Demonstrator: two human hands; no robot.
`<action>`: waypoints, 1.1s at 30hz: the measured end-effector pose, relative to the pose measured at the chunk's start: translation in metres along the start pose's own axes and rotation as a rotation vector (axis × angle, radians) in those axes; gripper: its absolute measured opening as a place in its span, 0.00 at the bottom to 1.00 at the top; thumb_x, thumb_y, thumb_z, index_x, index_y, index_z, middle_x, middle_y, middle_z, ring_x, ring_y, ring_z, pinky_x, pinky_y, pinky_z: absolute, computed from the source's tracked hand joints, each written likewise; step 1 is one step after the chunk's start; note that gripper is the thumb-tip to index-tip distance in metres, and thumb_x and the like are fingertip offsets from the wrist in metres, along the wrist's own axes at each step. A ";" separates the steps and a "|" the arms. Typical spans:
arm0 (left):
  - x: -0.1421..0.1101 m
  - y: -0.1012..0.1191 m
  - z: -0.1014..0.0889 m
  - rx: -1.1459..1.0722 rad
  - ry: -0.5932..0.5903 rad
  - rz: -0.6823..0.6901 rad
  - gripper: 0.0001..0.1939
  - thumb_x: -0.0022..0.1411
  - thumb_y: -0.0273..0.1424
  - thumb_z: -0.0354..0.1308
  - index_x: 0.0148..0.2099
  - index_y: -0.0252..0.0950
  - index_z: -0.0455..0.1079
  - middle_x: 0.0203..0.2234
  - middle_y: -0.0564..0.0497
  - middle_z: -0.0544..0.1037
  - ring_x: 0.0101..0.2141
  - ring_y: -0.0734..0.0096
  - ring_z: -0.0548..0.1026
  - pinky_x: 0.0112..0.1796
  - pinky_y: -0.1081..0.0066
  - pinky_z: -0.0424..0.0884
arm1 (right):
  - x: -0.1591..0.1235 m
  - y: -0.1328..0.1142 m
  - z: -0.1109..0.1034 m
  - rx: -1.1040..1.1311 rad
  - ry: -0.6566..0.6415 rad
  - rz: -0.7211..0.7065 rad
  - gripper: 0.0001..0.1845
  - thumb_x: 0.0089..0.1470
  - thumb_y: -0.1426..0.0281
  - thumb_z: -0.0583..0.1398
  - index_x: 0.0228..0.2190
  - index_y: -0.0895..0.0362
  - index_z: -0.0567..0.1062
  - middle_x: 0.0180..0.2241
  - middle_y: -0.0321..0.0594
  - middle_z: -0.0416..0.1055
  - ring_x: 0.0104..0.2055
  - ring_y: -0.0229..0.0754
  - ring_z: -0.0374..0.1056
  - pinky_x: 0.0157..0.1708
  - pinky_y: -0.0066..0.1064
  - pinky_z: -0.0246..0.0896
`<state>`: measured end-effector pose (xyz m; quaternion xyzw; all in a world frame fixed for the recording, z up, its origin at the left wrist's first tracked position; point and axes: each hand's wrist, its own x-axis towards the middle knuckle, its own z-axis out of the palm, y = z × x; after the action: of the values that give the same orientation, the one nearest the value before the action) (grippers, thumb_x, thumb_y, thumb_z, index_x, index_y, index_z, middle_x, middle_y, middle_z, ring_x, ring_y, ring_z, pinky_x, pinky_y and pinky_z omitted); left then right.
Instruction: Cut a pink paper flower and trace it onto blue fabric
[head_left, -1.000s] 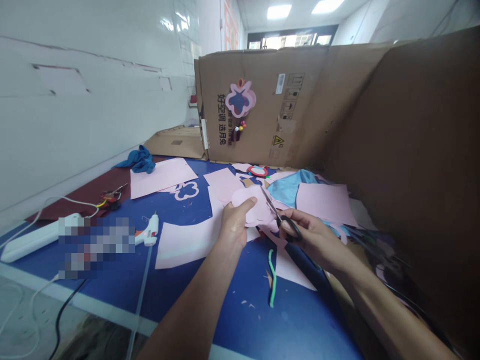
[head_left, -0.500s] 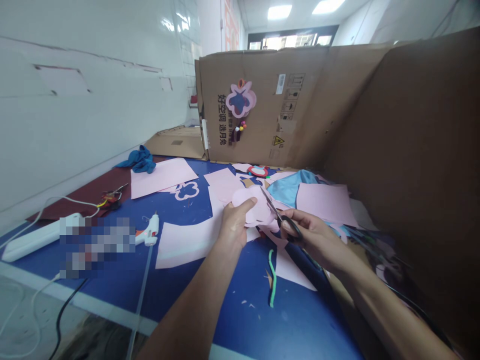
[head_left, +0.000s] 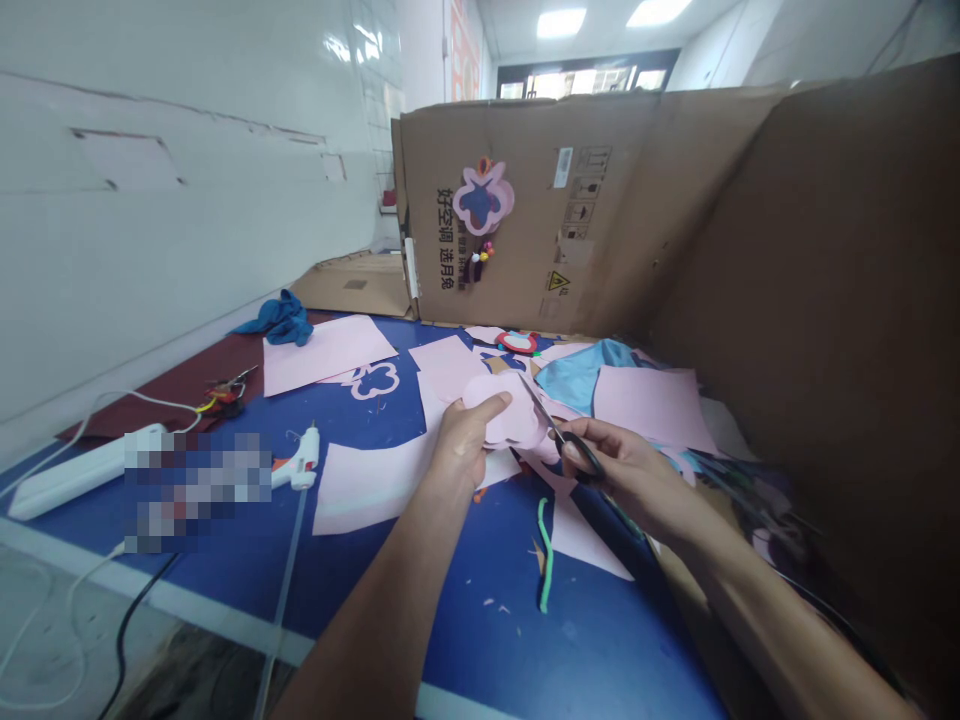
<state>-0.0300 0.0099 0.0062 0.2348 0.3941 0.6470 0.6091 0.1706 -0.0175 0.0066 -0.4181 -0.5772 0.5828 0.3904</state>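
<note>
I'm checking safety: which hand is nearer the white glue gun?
Left. The left hand, gripping a pink piece, is right of the glue gun; the right hand, holding scissors, is farther right.

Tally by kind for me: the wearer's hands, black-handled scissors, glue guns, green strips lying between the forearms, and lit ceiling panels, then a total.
Hands: 2 (left hand, right hand)
Black-handled scissors: 1
Glue gun: 1
Green strip: 1
Lit ceiling panels: 2 (left panel, right panel)
Total: 7

Left grip pinched thumb-uppermost, right grip near it, apparently curled.
</note>
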 end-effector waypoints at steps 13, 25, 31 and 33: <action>-0.001 0.011 -0.004 0.130 0.019 -0.049 0.14 0.48 0.26 0.73 0.40 0.32 0.82 0.35 0.41 0.86 0.28 0.60 0.82 0.32 0.63 0.77 | -0.002 -0.003 0.000 -0.013 -0.026 0.006 0.26 0.52 0.48 0.74 0.40 0.55 0.80 0.30 0.37 0.70 0.31 0.40 0.59 0.30 0.31 0.51; 0.001 0.012 -0.005 0.063 -0.002 -0.134 0.12 0.54 0.25 0.72 0.43 0.33 0.80 0.36 0.43 0.86 0.30 0.60 0.83 0.31 0.64 0.80 | 0.000 0.001 -0.001 0.012 -0.022 0.016 0.26 0.52 0.48 0.74 0.39 0.55 0.79 0.30 0.36 0.70 0.30 0.39 0.57 0.30 0.31 0.48; -0.001 0.006 0.002 -0.181 -0.028 -0.209 0.11 0.61 0.25 0.68 0.48 0.34 0.79 0.39 0.46 0.86 0.33 0.66 0.84 0.35 0.67 0.81 | 0.003 0.003 0.000 0.092 0.015 -0.036 0.27 0.51 0.48 0.75 0.40 0.55 0.80 0.30 0.37 0.72 0.31 0.40 0.60 0.31 0.32 0.50; -0.003 0.004 0.007 -0.288 -0.025 -0.216 0.09 0.64 0.25 0.66 0.47 0.34 0.79 0.39 0.46 0.86 0.35 0.67 0.84 0.36 0.69 0.81 | 0.005 0.004 0.000 0.137 0.041 -0.046 0.27 0.50 0.48 0.75 0.41 0.55 0.80 0.30 0.38 0.73 0.31 0.40 0.61 0.31 0.31 0.50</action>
<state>-0.0266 0.0086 0.0136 0.1094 0.3127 0.6244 0.7074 0.1689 -0.0134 0.0020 -0.3888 -0.5373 0.6032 0.4430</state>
